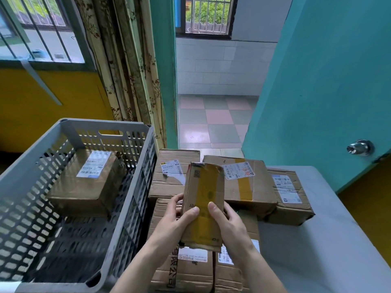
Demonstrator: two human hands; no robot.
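A narrow cardboard parcel [203, 195] with a yellow tape strip down its top is held up over the pile, long axis pointing away from me. My left hand [175, 220] grips its near left side, thumb on top and fingers curled under. My right hand [226, 220] grips the near right side the same way. A grey perforated plastic crate [135, 187] stands to the left, and one labelled cardboard box [84, 182] lies inside it at the far end.
Several cardboard parcels lie on the grey table [330, 240], among them a taped one [247, 187], one at the right [289, 195] and one at the back [169, 174]. A teal door [317, 92] with a metal knob [360, 147] stands open ahead.
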